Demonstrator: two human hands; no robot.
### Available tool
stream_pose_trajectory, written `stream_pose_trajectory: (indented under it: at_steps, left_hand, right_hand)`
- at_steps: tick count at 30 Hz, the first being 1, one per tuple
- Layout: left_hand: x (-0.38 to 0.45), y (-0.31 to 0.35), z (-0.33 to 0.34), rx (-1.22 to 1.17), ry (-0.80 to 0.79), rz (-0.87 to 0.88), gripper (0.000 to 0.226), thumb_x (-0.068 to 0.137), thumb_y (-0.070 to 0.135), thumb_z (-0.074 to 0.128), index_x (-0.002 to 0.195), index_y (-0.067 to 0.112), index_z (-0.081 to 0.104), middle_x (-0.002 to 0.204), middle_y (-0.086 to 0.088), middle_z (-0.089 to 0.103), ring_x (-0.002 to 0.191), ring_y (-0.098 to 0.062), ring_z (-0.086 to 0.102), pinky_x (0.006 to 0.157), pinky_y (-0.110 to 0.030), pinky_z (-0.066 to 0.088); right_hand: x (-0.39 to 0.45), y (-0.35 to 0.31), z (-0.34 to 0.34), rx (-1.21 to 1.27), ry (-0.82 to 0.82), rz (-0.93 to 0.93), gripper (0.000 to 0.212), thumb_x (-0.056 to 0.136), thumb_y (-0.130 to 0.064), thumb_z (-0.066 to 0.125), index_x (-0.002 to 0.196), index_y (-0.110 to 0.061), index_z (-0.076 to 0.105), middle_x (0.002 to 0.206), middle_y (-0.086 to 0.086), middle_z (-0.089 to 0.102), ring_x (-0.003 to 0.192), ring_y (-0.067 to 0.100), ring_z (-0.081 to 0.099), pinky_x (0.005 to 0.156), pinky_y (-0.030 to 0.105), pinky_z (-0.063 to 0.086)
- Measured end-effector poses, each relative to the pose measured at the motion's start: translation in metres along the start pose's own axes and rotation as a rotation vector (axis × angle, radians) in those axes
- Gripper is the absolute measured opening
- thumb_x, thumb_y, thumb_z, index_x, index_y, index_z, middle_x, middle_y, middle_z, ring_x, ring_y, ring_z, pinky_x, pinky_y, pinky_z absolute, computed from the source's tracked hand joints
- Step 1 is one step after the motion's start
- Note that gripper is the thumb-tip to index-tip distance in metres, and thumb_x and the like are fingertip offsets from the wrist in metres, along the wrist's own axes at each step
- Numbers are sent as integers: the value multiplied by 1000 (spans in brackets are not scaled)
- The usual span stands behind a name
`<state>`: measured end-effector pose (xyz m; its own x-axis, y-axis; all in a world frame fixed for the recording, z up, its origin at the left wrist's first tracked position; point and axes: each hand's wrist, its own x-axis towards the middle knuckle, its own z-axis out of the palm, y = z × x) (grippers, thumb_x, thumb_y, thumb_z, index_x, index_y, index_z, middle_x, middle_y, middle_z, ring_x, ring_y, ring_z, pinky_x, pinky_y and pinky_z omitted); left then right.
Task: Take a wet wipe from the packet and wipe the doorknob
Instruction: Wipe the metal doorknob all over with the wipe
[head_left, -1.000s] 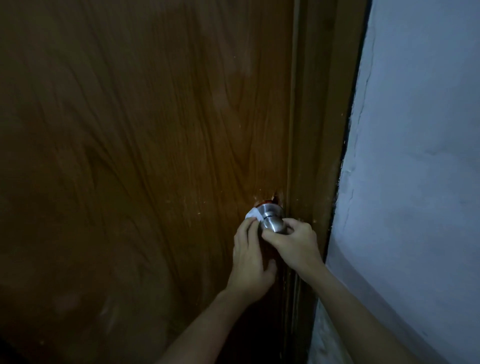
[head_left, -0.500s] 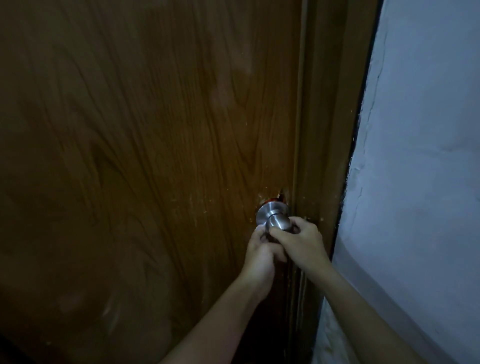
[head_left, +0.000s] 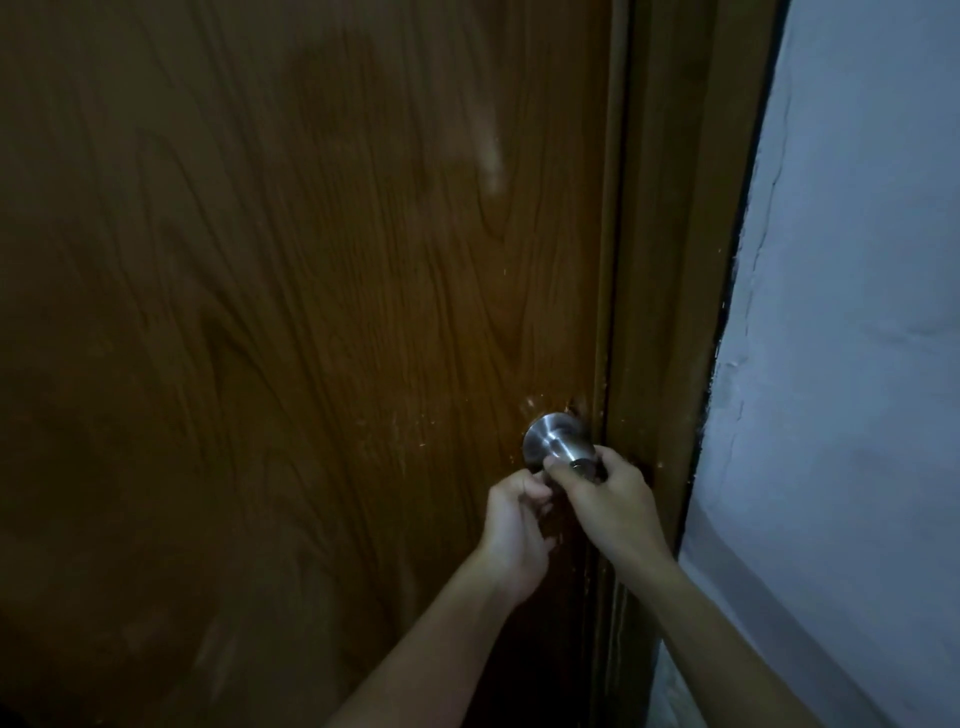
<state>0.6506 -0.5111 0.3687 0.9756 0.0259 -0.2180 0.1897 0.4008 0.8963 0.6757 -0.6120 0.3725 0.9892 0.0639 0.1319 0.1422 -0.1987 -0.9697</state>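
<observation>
Both of our hands are at the doorknob, which sits at the door's right edge, about 5 o'clock from the middle of the view. Our right hand grips the knob's ball from 5 o'clock, thumb and fingers closed around it. Our left hand is curled into a loose fist just below the knob at 7 o'clock, fingertips pressed together near the stem. A second ago the left fingers reached up beside the plate with a white corner of the wet wipe showing; now that hand has dropped lower and curled, and we cannot tell whether the wipe is inside it. Right of the door frame stands a pale wall.
</observation>
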Motion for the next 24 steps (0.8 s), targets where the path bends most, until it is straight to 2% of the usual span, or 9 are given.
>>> stream_pose_trajectory:
  at_steps: [1,4,7,11,14,16,20,22,24]
  left_hand:
    - [0,0,0,5,24,3,64,60,21,46,121,3,56,121,-9,58,116,-22,46,98,-41,29]
    - [1,0,-2,13,63,4,54,60,24,47,108,8,65,128,-12,57,122,-27,44,111,-48,24]
    - [0,4,-4,20,50,-16,50,61,29,45,103,14,69,132,-12,54,126,-28,41,114,-53,20]
    - [2,5,-11,31,23,-50,64,60,33,42,116,11,63,136,-14,52,130,-29,39,116,-54,15]
    - [3,2,-16,5,19,-53,70,60,34,42,123,10,58,142,-14,46,134,-29,36,116,-55,14]
    - [0,0,-22,23,0,-46,67,62,33,41,124,13,56,142,-14,46,134,-29,36,116,-54,14]
    - [-4,-6,-40,99,-14,-32,61,67,19,44,126,9,52,125,-16,59,121,-29,50,109,-46,34]
    - [-7,-8,-46,183,-27,-2,57,72,10,49,130,11,48,121,-11,63,117,-25,55,103,-40,41]
    - [-11,-8,-47,275,-75,47,51,75,12,58,126,17,52,118,-4,67,115,-20,58,99,-37,43]
  right_hand:
    - [-1,0,2,-45,18,-28,38,78,-33,65,113,-21,55,102,-2,64,93,12,60,76,29,46]
    - [1,-4,9,-186,68,-149,63,80,-21,62,137,-17,33,135,2,43,123,18,42,96,31,36]
    - [7,-11,10,-344,65,-284,60,84,-18,51,140,-12,29,149,7,32,135,21,28,107,32,24]
    - [8,-8,14,-599,86,-478,58,77,-26,34,131,-9,46,138,11,49,130,20,40,111,41,23]
    - [8,-6,11,-642,-14,-558,56,75,-32,27,117,-18,60,131,-1,57,132,8,32,114,46,3]
    - [5,-3,8,-607,-76,-591,52,72,-38,27,104,-24,67,124,-5,61,130,1,26,112,48,-3]
    - [-11,17,11,-607,27,-663,12,73,-28,56,75,-29,67,95,-8,70,124,2,31,102,45,13]
    - [-17,25,12,-608,144,-689,8,69,-24,62,73,-29,67,85,-11,71,116,7,39,85,33,20]
    - [-20,28,8,-493,224,-706,14,71,-27,60,82,-27,68,83,-10,69,103,8,47,76,30,27]
